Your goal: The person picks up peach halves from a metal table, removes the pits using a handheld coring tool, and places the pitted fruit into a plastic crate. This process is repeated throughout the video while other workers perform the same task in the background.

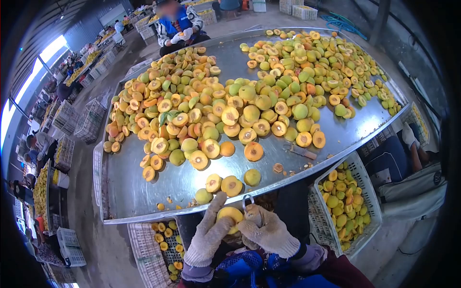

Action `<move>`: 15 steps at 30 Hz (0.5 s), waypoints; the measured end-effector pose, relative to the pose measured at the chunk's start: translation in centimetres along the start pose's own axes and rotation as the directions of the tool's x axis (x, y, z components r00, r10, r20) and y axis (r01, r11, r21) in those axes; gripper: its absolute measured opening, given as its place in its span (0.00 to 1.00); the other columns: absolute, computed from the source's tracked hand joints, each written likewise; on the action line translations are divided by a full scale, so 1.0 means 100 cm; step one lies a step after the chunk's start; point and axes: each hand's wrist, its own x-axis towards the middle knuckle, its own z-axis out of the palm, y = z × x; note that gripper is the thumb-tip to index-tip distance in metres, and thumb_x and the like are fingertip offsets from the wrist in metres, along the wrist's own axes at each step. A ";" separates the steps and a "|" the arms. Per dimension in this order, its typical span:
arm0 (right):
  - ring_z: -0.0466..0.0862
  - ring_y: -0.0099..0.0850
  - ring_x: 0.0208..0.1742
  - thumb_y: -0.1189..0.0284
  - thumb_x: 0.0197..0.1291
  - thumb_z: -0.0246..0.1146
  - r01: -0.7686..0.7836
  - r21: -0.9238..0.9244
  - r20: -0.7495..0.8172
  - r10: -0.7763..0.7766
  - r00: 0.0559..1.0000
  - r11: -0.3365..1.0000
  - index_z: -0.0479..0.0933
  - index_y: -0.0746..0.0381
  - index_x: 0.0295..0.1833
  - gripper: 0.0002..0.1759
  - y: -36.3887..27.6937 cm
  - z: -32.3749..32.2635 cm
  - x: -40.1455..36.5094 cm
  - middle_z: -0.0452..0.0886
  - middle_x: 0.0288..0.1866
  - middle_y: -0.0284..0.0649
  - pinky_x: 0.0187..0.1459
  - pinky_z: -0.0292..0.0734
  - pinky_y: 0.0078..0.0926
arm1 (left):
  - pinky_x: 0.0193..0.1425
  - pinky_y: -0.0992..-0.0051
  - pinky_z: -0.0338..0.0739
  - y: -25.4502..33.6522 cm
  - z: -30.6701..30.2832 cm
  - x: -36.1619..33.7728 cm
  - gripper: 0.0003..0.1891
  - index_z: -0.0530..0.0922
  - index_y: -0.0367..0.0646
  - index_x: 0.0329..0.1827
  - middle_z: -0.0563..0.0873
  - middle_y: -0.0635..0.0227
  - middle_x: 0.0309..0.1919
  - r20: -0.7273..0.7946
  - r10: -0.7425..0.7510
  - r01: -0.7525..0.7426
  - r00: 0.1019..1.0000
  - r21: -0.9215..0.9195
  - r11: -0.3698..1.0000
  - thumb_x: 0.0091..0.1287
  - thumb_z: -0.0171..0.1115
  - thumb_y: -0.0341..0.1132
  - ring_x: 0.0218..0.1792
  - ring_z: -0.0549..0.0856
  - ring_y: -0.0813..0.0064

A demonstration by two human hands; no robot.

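So I've got a yellow peach-like fruit [229, 217] in my left hand [210, 234], just off the near edge of the metal table [139, 201], over my lap. Left glove's wrapped around its side, with one finger pointing up toward the tabletop. My right hand [270, 233] is curled up tight right beside the fruit, gripping a metal loop [247, 199] that pokes up past the fingers; can't tell what the rest of that tool looks like, the glove covers it.

Just past the fruit, near the table's edge, there are two cut halves [223, 184] side by side, cut faces showing, with a rounder greenish-yellow one [252, 177] to their right. Further back it's one giant pile [192, 105] of halves, some cut side up, some skin up. A tool with a brownish handle [303, 152] lies on the metal right of the pile's front.

Below the table there's a fruit crate [149, 257] on my left and a fuller white crate [373, 218] on my right. Across from me, a person in a blue vest [178, 25] has both gloved hands together.
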 end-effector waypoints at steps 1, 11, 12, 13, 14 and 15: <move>0.79 0.16 0.26 0.64 0.66 0.65 0.009 -0.057 -0.053 -0.012 0.999 0.998 0.73 0.61 0.58 0.20 0.001 -0.001 0.001 0.81 0.29 0.30 0.25 0.73 0.15 | 0.66 0.68 0.73 -0.001 -0.006 -0.002 0.31 0.60 0.34 0.75 0.77 0.52 0.63 0.071 -0.062 0.051 0.996 0.151 0.987 0.72 0.59 0.35 0.60 0.79 0.61; 0.88 0.42 0.33 0.59 0.56 0.72 0.232 -0.838 -0.106 -0.566 0.818 0.493 0.74 0.51 0.55 0.23 0.013 0.012 0.006 0.86 0.34 0.40 0.33 0.83 0.34 | 0.62 0.69 0.76 -0.010 0.013 -0.008 0.23 0.68 0.39 0.61 0.80 0.59 0.56 -0.077 0.023 -0.044 0.997 -0.282 0.958 0.68 0.63 0.39 0.55 0.81 0.70; 0.88 0.42 0.33 0.59 0.56 0.72 0.231 -0.838 -0.108 -0.565 0.818 0.494 0.74 0.51 0.55 0.23 0.015 0.011 0.008 0.86 0.34 0.40 0.33 0.83 0.34 | 0.60 0.71 0.77 -0.008 0.019 -0.010 0.20 0.68 0.39 0.60 0.81 0.60 0.54 -0.100 0.058 -0.082 0.993 -0.248 0.965 0.71 0.61 0.38 0.54 0.81 0.73; 0.87 0.42 0.32 0.59 0.55 0.72 0.303 -0.852 -0.044 -0.635 0.772 0.427 0.73 0.51 0.54 0.23 0.020 0.008 0.011 0.85 0.32 0.39 0.32 0.82 0.35 | 0.60 0.71 0.77 -0.007 0.022 -0.011 0.20 0.68 0.39 0.60 0.81 0.60 0.54 -0.100 0.058 -0.081 0.993 -0.249 0.965 0.71 0.61 0.38 0.54 0.81 0.73; 0.87 0.41 0.30 0.59 0.54 0.73 0.370 -0.860 0.023 -0.697 0.717 0.352 0.73 0.51 0.52 0.23 0.022 0.007 0.013 0.84 0.30 0.37 0.32 0.82 0.36 | 0.60 0.72 0.77 -0.006 0.024 -0.012 0.19 0.69 0.38 0.60 0.81 0.61 0.54 -0.155 0.033 -0.052 0.987 -0.120 0.991 0.72 0.59 0.37 0.52 0.81 0.74; 0.87 0.41 0.30 0.59 0.54 0.73 0.371 -0.860 0.025 -0.696 0.717 0.351 0.73 0.51 0.52 0.23 0.020 0.008 0.012 0.84 0.30 0.37 0.32 0.82 0.36 | 0.59 0.72 0.77 -0.006 0.026 -0.012 0.17 0.69 0.38 0.61 0.82 0.61 0.53 -0.213 0.016 -0.014 0.977 0.010 1.000 0.74 0.57 0.36 0.51 0.81 0.74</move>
